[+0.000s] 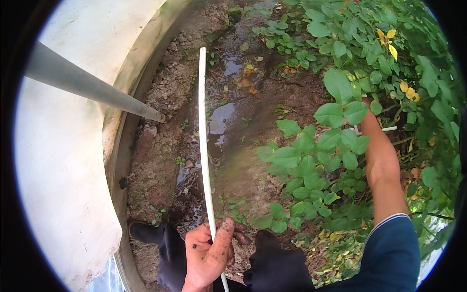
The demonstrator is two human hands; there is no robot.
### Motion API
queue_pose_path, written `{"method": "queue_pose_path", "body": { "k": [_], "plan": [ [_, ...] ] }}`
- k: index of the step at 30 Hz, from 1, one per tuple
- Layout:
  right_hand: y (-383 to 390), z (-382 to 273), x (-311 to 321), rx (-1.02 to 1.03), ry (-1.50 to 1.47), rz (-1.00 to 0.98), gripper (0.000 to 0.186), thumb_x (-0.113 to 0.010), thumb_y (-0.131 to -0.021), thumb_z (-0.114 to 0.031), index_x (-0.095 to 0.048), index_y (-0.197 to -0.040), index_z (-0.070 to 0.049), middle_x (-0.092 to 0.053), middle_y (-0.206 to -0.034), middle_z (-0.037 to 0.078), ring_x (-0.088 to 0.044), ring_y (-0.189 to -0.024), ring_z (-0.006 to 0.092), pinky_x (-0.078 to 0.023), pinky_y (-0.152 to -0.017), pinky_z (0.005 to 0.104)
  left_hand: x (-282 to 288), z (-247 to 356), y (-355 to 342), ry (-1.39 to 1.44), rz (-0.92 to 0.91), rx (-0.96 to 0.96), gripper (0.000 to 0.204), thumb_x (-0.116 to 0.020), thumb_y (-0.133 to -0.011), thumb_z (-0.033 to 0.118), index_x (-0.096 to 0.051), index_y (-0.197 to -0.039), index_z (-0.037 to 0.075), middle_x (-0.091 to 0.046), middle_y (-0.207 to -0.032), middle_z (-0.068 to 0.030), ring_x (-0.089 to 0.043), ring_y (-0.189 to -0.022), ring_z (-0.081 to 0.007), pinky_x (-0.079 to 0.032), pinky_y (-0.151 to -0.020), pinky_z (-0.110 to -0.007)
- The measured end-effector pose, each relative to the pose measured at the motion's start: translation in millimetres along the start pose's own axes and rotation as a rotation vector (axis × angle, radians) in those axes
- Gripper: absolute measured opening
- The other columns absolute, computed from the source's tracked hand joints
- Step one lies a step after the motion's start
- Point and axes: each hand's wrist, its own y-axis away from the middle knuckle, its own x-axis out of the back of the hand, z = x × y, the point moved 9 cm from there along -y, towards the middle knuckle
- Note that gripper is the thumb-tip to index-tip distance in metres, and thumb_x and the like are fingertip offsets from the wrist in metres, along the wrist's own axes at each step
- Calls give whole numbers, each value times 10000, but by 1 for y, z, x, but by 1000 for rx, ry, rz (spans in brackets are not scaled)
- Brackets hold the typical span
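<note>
My muddy left hand (211,250) is closed round a long, slightly curved white plastic tube (203,131), which stands out from the fist toward the top of the view and runs below it to the lower edge. My right forearm (382,168) reaches into the leafy bush (331,141) on the right; the right hand (366,111) is mostly hidden behind leaves, so its fingers cannot be made out. Beside it a short white piece of tube (390,128) pokes out among the stems.
A grey metal pole (87,82) slants into the soil at the left, beside pale plastic sheeting (63,160) and a curved edge strip. Wet muddy ground (160,165) with puddles (221,117) lies between sheeting and bushes. My dark boots (168,248) are at the bottom.
</note>
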Motion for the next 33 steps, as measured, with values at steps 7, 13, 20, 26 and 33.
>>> {"method": "queue_pose_path", "body": {
  "k": [7, 13, 20, 26, 33],
  "plan": [
    [-56, 33, -86, -139, 28, -252, 374, -585, -840, -412, -625, -1077, -125, -625, -1075, 159, -605, -953, 368, -465, -766, 491, 34, 118, -27, -1033, 422, -551, 262, -609, -896, 145, -610, -717, -46, -561, -511, -105, -510, -411, -228, -396, -431, -360],
    [-43, 29, -70, -306, -111, -284, 328, -605, -820, -394, -646, -968, -105, -652, -985, 144, -625, -891, 361, -473, -724, 481, -8, 209, -84, -1978, 662, -978, 207, -574, -852, 149, -640, -729, -4, -632, -751, -164, -610, -777, -333, -477, -687, -422],
    [-11, -14, -38, -352, -56, -265, 309, -609, -825, -356, -637, -988, -96, -645, -1008, 144, -620, -909, 358, -475, -735, 476, 24, 235, -138, -2448, 606, -671, 151, -547, -818, 112, -657, -714, 118, -667, -698, -83, -672, -725, -227, -480, -620, -341],
    [22, -21, -21, -418, -39, -237, 295, -612, -829, -324, -630, -1005, -88, -639, -1028, 143, -615, -924, 356, -476, -744, 471, 33, 226, -151, -2582, 525, -713, 111, -561, -834, 146, -647, -765, 137, -691, -695, -40, -688, -669, -189, -498, -602, -356],
    [43, -24, -7, -430, -19, -213, 282, -616, -835, -286, -621, -1026, -79, -632, -1051, 143, -610, -943, 353, -477, -755, 466, 38, 222, -151, -2571, 462, -657, 94, -557, -852, 155, -624, -787, 167, -671, -653, -11, -672, -627, -181, -464, -590, -333]
  ]
}}
